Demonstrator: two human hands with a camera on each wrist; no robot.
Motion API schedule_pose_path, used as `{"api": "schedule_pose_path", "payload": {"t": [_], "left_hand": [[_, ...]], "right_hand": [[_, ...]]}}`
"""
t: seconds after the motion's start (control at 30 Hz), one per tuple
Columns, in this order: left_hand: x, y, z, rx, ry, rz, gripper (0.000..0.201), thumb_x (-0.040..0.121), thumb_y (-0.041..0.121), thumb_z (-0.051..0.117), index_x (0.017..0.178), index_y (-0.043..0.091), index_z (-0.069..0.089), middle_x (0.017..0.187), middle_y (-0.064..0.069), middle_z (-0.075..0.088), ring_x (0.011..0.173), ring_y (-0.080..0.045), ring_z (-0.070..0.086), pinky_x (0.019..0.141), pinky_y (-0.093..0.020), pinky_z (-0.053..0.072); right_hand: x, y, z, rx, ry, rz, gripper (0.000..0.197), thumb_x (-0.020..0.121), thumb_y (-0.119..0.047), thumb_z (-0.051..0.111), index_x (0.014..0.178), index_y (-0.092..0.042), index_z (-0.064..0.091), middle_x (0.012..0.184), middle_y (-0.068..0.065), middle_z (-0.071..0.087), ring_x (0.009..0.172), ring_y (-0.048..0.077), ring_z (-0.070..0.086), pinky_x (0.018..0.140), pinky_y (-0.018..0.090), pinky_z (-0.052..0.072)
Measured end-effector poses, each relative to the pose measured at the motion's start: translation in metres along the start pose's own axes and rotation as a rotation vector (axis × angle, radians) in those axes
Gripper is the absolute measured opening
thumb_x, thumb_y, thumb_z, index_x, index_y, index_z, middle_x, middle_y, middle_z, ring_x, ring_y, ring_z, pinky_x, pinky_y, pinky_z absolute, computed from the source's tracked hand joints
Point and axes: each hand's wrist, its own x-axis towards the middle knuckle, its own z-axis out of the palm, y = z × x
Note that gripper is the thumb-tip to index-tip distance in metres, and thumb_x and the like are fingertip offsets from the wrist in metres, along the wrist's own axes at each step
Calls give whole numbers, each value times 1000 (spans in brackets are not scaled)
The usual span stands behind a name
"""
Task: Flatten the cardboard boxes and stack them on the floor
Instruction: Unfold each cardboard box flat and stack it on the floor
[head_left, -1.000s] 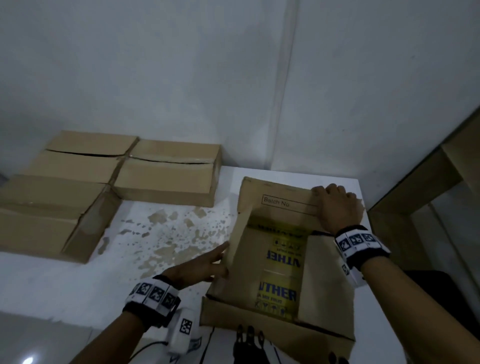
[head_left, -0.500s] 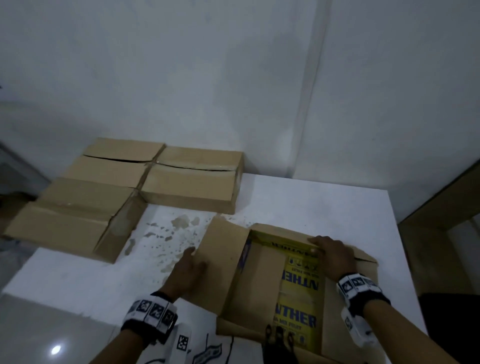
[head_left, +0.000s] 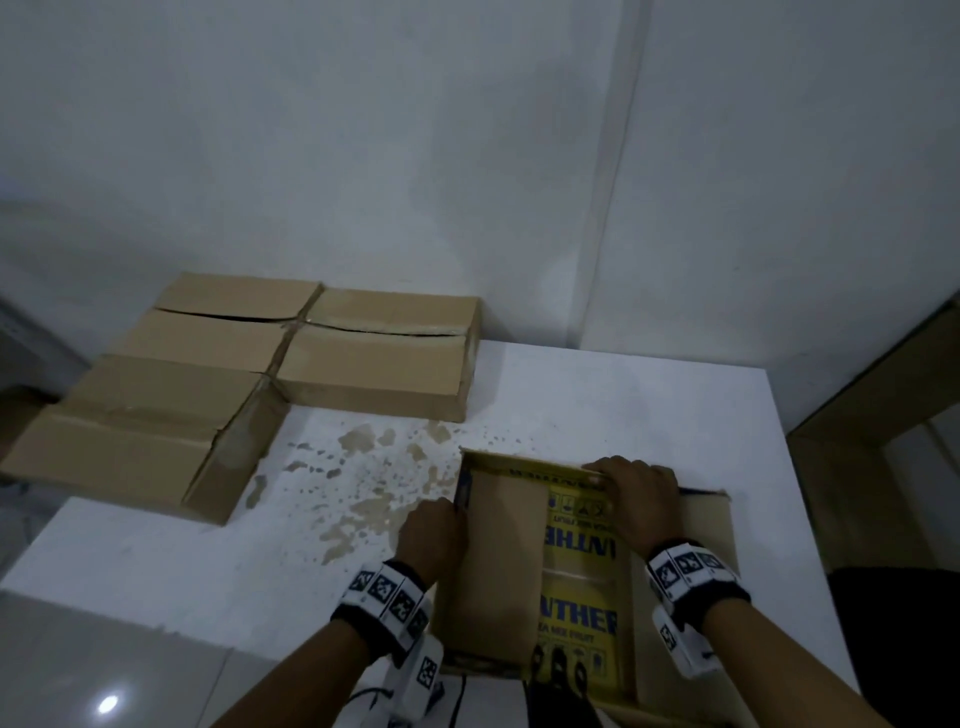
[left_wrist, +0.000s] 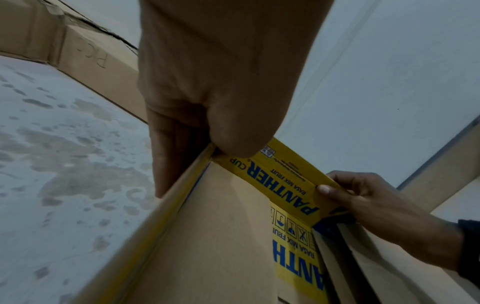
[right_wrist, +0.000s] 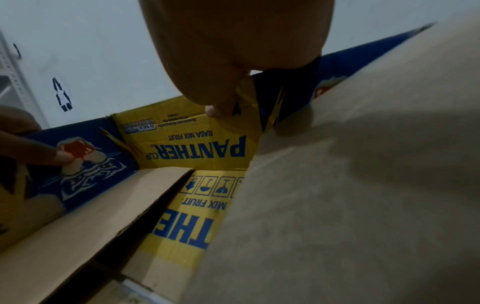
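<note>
An open cardboard box (head_left: 498, 561), printed yellow and blue inside, sits on the white table (head_left: 623, 405) right in front of me. My left hand (head_left: 434, 527) grips its left wall near the far corner, thumb inside and fingers outside (left_wrist: 166, 164). My right hand (head_left: 636, 496) curls over the yellow far wall, with the thumb (right_wrist: 221, 109) pressed on the printed face. The left wrist view also shows the right hand (left_wrist: 363, 197) holding that wall. Brown flaps (right_wrist: 363, 185) lie inside the box over the printed bottom.
Three closed brown boxes stand at the table's back left: one (head_left: 379, 364) nearest the middle, one (head_left: 223, 322) behind it to the left, one (head_left: 135, 436) at the left edge. A wooden frame (head_left: 857, 415) stands on the right. Grey wall behind, tiled floor (head_left: 104, 675) lower left.
The box has dropped from a tilted pose and come nearer to me. My left hand went from lying flat on its left side to gripping the left wall. My right hand stayed on the far edge.
</note>
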Motion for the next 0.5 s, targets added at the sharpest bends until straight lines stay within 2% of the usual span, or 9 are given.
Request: {"api": "schedule_pose_path", "payload": {"t": [0.07,0.13,0.2,0.27,0.33,0.4,0.43,0.47,0.5], "left_hand": [[2,-4,1,2,-21,-7,40,99,23,42,60,15,40,75,-7,59,75,-27,64,57,-29,44],[1,-6,-1,-8,-5,-14,41,100,27,42,61,15,43,69,-2,55,69,-23,60,57,-28,46],[-1,-6,-3,-16,54,-18,45,101,39,38,65,15,50,71,-2,58,68,-22,60,59,-28,48],[1,-4,-5,2,111,10,44,101,43,36,77,15,60,76,-2,61,72,-23,62,60,-27,44],[6,-2,-5,-47,165,112,29,101,36,38,96,17,61,91,-5,66,85,-26,64,64,-28,41],[11,3,-3,-172,160,247,21,97,24,44,114,20,54,113,-7,63,104,-29,60,75,-32,46],[14,6,0,-173,117,310,35,94,21,48,130,20,48,131,-8,54,121,-31,51,89,-38,48],[13,8,0,-130,71,336,54,93,20,52,144,17,36,147,-9,39,135,-32,37,103,-43,42],[13,12,2,-71,51,345,68,93,19,55,153,14,22,157,-8,22,143,-31,22,112,-45,34]], "right_hand": [[-4,0,1,63,71,-2,45,74,-8,74,109,-36,69,104,-10,71,95,22,66,90,45,40],[-9,2,-2,50,95,67,44,82,-22,73,123,-36,63,125,-5,65,117,27,56,101,53,32],[-17,4,-8,-25,-26,189,73,79,-40,75,144,-36,42,152,1,40,138,30,32,109,65,20],[-26,5,-13,-87,-197,339,112,68,-61,77,155,-38,9,164,3,5,148,31,6,109,73,6],[-39,5,-13,-129,-343,437,141,54,-79,74,151,-39,-20,161,6,-24,149,36,-14,107,76,-1],[-51,7,-10,-152,-438,478,150,49,-83,72,145,-37,-33,156,9,-37,145,41,-25,106,77,0],[-55,7,-9,-151,-455,490,150,51,-80,74,145,-35,-34,155,9,-38,144,42,-26,107,76,1],[-56,6,-8,-133,-448,489,148,54,-75,76,145,-35,-34,156,9,-37,145,42,-26,108,75,3],[-57,7,-8,-82,-411,484,145,59,-68,77,144,-36,-36,156,9,-36,146,40,-24,110,75,5]]}}
